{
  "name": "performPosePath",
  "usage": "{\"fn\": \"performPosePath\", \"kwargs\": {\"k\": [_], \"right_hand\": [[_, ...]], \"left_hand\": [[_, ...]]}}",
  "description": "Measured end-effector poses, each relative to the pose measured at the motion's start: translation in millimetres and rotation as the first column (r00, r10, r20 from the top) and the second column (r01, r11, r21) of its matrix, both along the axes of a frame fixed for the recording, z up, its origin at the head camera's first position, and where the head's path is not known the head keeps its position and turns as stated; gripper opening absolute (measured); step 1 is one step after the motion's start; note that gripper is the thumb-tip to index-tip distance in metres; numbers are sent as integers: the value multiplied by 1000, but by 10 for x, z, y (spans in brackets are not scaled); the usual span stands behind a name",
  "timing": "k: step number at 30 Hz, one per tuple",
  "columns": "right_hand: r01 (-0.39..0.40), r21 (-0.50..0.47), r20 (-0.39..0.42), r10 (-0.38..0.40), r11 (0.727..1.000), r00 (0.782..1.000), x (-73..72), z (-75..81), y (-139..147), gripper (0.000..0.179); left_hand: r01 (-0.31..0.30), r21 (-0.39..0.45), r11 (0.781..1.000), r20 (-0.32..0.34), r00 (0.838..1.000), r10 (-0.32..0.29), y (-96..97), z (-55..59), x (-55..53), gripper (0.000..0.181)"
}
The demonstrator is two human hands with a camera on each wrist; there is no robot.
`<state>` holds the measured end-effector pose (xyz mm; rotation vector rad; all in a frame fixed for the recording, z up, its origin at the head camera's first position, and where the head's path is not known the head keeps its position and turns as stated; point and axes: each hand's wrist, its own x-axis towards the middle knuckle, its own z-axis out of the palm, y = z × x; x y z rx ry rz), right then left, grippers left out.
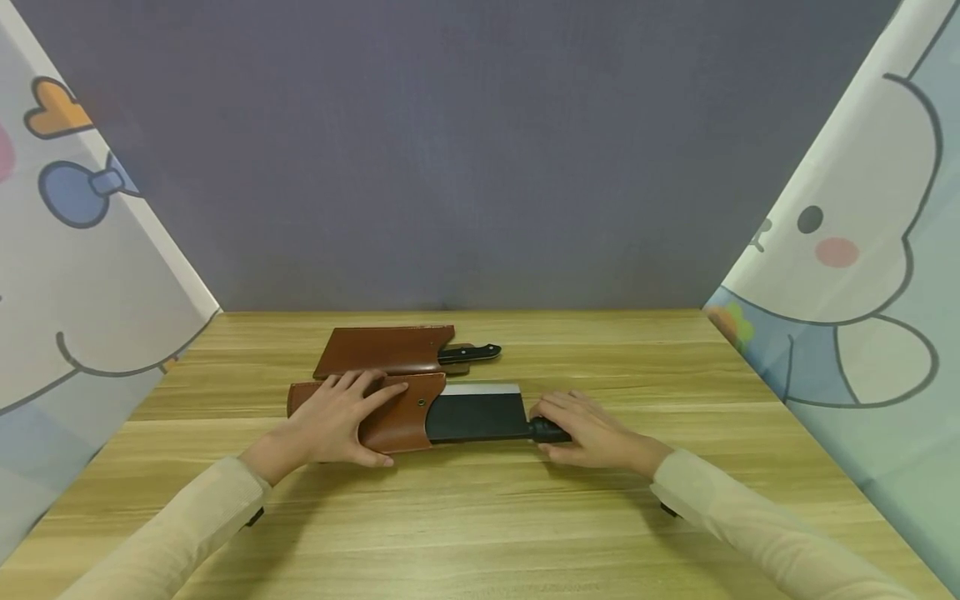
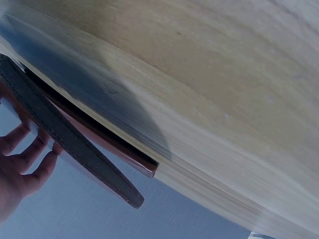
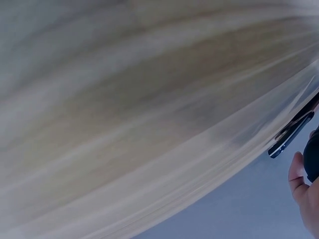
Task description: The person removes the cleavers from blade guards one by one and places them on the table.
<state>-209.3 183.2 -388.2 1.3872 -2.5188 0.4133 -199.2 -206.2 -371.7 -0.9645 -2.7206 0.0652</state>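
A cleaver [image 1: 477,415] with a dark blade and a bright edge strip lies partly inside a brown leather sheath [image 1: 405,421]. My left hand [image 1: 337,421] spans that sheath, fingers toward its far edge and thumb at the near edge. The left wrist view shows its fingertips against the leather. On the right, my right hand [image 1: 588,432] grips the cleaver's black handle [image 1: 547,430]. The right wrist view catches only part of this hand [image 3: 306,199] at its edge. The blade's far part is hidden inside the sheath.
Behind the cleaver lies a second brown sheath [image 1: 386,350], with a black riveted knife handle [image 1: 471,353] sticking out to the right. The wooden table [image 1: 480,525] ends at a grey back panel [image 1: 465,158]. Cartoon-printed panels [image 1: 862,250] flank both sides.
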Motion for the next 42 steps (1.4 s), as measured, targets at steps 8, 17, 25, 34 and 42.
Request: {"fn": "performPosePath", "kwargs": {"k": [8,17,25,34,42], "right_hand": [[10,0,-6,-10,1000,1000,-6,-18,45,32],[1,-21,-19,-2,1000,1000,-2,-11,93,32],[15,-26,-26,-16,1000,1000,5,-12,144,32],[17,-25,-21,-17,1000,1000,11,-5,207,34],[14,-29,-43,-16,999,999,16,-14,248,34]], "left_hand": [[1,3,1000,-5,1000,-1,-15,-9,3,100],[-6,-2,1000,10,1000,6,-35,-2,4,100],[-5,5,1000,12,1000,5,-42,-6,0,100],[-8,0,1000,2,1000,8,-66,-12,1,101],[-13,-14,1000,23,1000,13,-66,-14,-2,101]]}}
